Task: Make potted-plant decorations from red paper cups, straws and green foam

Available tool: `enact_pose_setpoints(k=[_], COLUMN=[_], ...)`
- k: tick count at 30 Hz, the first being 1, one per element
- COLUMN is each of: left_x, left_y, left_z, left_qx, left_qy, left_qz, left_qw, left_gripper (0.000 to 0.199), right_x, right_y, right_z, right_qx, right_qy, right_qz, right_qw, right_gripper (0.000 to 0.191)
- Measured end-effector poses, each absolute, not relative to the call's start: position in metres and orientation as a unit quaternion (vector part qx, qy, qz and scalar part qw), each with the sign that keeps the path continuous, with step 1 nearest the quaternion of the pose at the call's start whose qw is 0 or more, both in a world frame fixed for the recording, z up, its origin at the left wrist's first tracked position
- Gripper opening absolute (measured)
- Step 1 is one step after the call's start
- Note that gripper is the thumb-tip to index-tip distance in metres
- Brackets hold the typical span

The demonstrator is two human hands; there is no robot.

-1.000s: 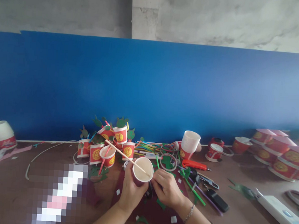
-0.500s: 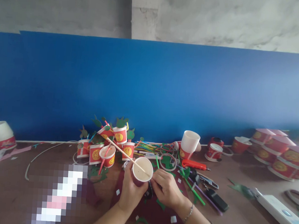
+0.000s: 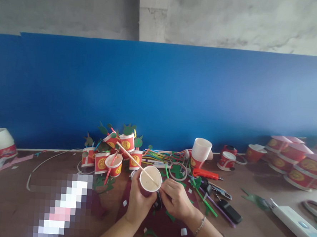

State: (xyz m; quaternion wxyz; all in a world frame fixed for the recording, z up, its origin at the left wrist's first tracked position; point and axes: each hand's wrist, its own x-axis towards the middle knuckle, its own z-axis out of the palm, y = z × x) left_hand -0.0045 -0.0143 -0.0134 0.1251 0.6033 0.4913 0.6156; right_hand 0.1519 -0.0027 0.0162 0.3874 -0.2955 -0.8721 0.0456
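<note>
A paper cup (image 3: pixel 149 179) with a pale inside is tilted toward me, and my left hand (image 3: pixel 139 201) is wrapped round it. Across its mouth lies a thin wooden stick (image 3: pixel 134 160), one end inside the cup and the other pointing up and left. My right hand (image 3: pixel 175 198) is closed at the cup's right side, fingertips pinched near the rim; what they grip, if anything, is hidden. A dark red sheet (image 3: pixel 173 230) with paper scraps lies beneath both hands. Just behind the right fingers rises a green straw (image 3: pixel 166 171).
Decorated red cups (image 3: pixel 127 143) are piled behind left. Behind right stand stacked white cups (image 3: pixel 201 149), with an orange cutter (image 3: pixel 206 174), keys and a black fob (image 3: pixel 230 211). A power strip (image 3: pixel 297 225) and more red cups (image 3: pixel 298 161) are at right. A blue panel (image 3: pixel 160 93) backs the table.
The stick's upper end has shifted slightly right and down. The cup has moved very slightly left. Both hands keep nearly the same pose.
</note>
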Motion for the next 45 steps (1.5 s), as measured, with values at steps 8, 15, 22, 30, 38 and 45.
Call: enact_pose_setpoints(k=[8,15,22,30,38,45], left_x=[-0.004,-0.004,-0.004,-0.004,-0.005,-0.012], left_y=[-0.015,-0.015,-0.016,-0.015,-0.012,-0.005], left_z=[-0.01,-0.011,-0.011,-0.01,-0.007,0.0], left_qx=[0.605,0.609,0.605,0.6,0.556,0.487], left_qy=[0.488,0.487,0.484,0.484,0.492,0.516], left_qz=[0.617,0.618,0.623,0.628,0.656,0.693], left_qw=[0.122,0.105,0.107,0.107,0.135,0.132], left_gripper=[0.066,0.066,0.065,0.064,0.059,0.051], right_x=[0.151,0.151,0.15,0.149,0.15,0.154], right_y=[-0.004,-0.006,-0.008,-0.008,-0.008,-0.006], right_z=[0.017,0.018,0.022,0.023,0.023,0.016], right_qx=[-0.296,-0.308,-0.32,-0.317,-0.321,-0.315], right_qy=[-0.871,-0.874,-0.875,-0.873,-0.875,-0.885], right_qz=[0.049,0.062,0.09,0.103,0.094,0.089], right_qw=[0.389,0.371,0.352,0.356,0.349,0.33], right_gripper=[0.019,0.022,0.024,0.025,0.027,0.026])
